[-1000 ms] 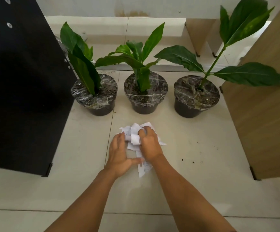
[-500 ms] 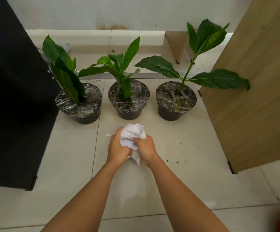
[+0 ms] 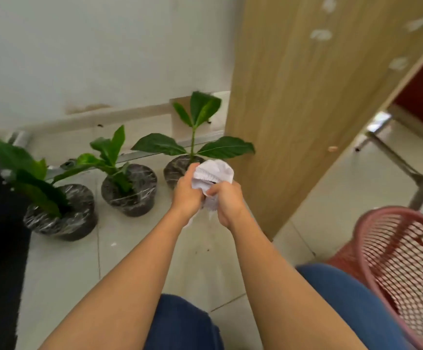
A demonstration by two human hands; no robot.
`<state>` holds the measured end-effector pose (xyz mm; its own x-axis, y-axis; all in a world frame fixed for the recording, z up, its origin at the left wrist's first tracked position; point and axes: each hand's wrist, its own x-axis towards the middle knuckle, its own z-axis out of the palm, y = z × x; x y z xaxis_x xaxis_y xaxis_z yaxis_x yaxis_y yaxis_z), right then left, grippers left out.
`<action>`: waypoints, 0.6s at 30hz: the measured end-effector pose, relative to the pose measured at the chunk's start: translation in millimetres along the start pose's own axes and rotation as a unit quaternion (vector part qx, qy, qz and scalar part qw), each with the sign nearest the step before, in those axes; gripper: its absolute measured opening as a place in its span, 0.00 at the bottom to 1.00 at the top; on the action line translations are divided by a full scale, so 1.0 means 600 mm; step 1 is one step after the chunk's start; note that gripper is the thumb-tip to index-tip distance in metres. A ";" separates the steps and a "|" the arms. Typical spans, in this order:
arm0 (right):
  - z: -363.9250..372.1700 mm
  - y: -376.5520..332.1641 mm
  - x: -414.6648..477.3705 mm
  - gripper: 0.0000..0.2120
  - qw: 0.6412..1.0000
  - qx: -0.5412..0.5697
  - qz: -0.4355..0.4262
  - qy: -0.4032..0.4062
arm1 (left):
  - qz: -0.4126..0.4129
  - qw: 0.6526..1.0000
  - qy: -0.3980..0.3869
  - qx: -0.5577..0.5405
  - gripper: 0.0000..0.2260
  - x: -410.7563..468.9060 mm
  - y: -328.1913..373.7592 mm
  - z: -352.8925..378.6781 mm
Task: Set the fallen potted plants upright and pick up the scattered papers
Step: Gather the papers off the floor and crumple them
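3 potted plants stand upright in a row on the tiled floor: the left pot (image 3: 61,215), the middle pot (image 3: 129,189) and the right pot (image 3: 177,170). 1 crumpled wad of papers (image 3: 213,173) sits between 2 hands, lifted off the floor. The left hand (image 3: 189,192) and right hand (image 3: 226,203) both clench it. 1 red mesh basket (image 3: 402,269) stands at the right, near a wooden panel (image 3: 306,109).

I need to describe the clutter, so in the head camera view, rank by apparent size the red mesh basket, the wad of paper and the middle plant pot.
1. red mesh basket, though it is nearest the camera and cut off by the frame
2. middle plant pot
3. wad of paper, partly covered by the hands
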<state>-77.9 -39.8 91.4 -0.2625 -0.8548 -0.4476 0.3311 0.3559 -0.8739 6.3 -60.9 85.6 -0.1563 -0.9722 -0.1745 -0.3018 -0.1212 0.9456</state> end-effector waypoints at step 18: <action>-0.392 -0.071 -0.165 0.24 0.880 0.332 -0.231 0.248 | 0.160 0.973 -0.163 -0.044 0.38 -0.170 0.144 0.378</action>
<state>-279.0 118.5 128.3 -0.8176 -0.5211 -0.2448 0.4978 -0.4261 -0.7554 -216.9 73.3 123.1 -0.5235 -0.8493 0.0673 -0.1097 0.1456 0.9832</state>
